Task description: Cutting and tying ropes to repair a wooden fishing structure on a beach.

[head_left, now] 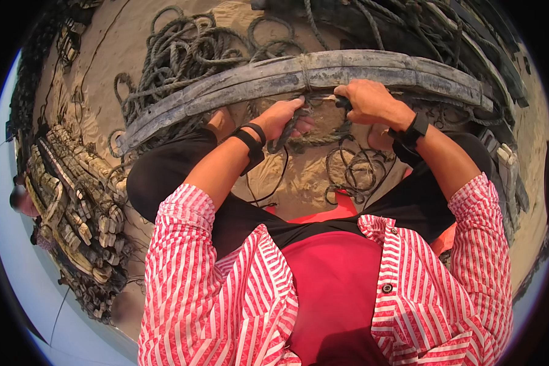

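A long, curved bundle of weathered wooden slats [226, 87] lies across in front of me, bound near its middle by a thin cord [305, 72]. My left hand [285, 120] is just on the near side of the bundle, its fingers closed round a dark, worn rope [278, 145]. Level with it, my right hand [372, 102] is closed on a dark rope section [344, 104] close to the slats. Whether both hands hold the same rope, I cannot tell. A small pale sliver shows beside the right fingers, too small to name.
Heaped grey-green rope [183, 58] lies on sand beyond the bundle at left. Thin dark cord [357, 168] is coiled between my legs, above something orange-red [323, 215]. Stacked wooden pieces [79, 201] stand at left. More timbers and ropes [463, 43] are at the far right.
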Available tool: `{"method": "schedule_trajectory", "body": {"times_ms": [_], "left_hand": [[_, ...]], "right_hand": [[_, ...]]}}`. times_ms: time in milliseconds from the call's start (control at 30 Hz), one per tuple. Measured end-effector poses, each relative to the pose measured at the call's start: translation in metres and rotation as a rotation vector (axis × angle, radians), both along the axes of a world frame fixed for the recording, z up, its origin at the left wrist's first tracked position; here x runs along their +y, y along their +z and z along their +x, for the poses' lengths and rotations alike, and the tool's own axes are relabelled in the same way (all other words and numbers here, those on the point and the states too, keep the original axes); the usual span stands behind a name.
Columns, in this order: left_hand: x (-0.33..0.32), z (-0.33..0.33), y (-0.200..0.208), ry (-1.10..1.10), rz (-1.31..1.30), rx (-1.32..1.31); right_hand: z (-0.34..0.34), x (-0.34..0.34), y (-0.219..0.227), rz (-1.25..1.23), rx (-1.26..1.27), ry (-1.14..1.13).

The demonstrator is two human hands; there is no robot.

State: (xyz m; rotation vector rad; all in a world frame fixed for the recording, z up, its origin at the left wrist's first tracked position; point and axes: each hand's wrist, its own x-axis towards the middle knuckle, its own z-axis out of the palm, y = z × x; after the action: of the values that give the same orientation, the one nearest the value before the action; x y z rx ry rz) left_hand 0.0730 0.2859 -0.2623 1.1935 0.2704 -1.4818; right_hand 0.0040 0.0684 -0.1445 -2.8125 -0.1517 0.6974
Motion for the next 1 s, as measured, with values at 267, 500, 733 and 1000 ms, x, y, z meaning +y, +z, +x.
{"method": "schedule_trajectory", "body": {"times_ms": [267,500,733,1000], "left_hand": [[-0.02,0.002,-0.014,0.042,0.186,-0.229],[-0.019,-0.014,-0.024,0.018,0.167,-0.477],[-0.023,-0.012,-0.036,0.033,0.174,-0.613],[-0.015,-0.014,-0.015,0.064,0.086,-0.569]], "right_hand": [[0.001,0.003,-0.003,-0.04,-0.024,-0.006],[0.001,0.002,0.004,-0.084,-0.016,0.034],[-0.001,0.001,-0.003,-0.042,-0.06,0.088],[0.006,0.019,-0.007,0.473,0.256,-0.188]]}}
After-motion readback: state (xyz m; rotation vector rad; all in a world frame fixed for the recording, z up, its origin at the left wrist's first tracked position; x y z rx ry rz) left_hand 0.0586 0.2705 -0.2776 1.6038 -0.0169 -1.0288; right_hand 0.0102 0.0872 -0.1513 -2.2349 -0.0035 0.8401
